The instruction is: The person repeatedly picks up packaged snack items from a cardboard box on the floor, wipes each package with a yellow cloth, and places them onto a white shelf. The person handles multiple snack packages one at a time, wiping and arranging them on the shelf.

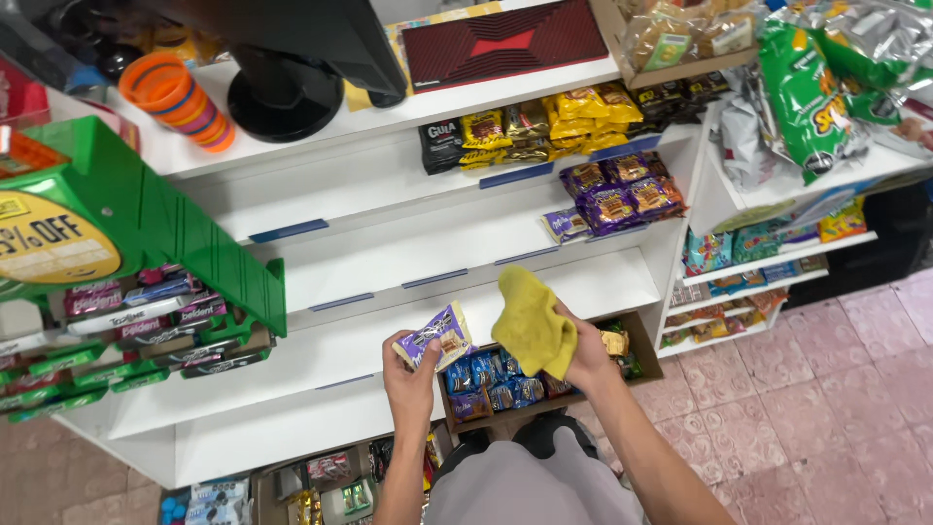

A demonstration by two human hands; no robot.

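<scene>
**A:** What is filling the frame here?

**B:** A white shelving unit (408, 209) is stretching across the view from a head-worn camera, most of its tiers lying bare. A green display rack (146, 224) of gum packs is leaning in at the left, and big snack bags (807, 87) are crowding the upper right above a pink tiled floor (826, 389).

**A:** And the stock that is showing?

**B:** Yellow packets (583, 102) are sitting on an upper tier, with purple packets (622, 194) one tier below them. A brown cardboard tray (649, 362) of blue-wrapped sweets is resting low, in front of the person's knees.

**A:** What is the person doing with the hands?

**B:** The right hand (588, 355) is gripping a yellow cloth (530, 326), fingers closed tight around its bunched lower end, the cloth rising just above the tray and in front of the lowest white tier.

**A:** And the other?

**B:** The left hand (410, 374) is holding up a small purple snack pack (434, 336), thumb and fingers clamped on its lower edge. The pack is tilting, just left of the cloth and not touching it, above the tray's left end.
</scene>
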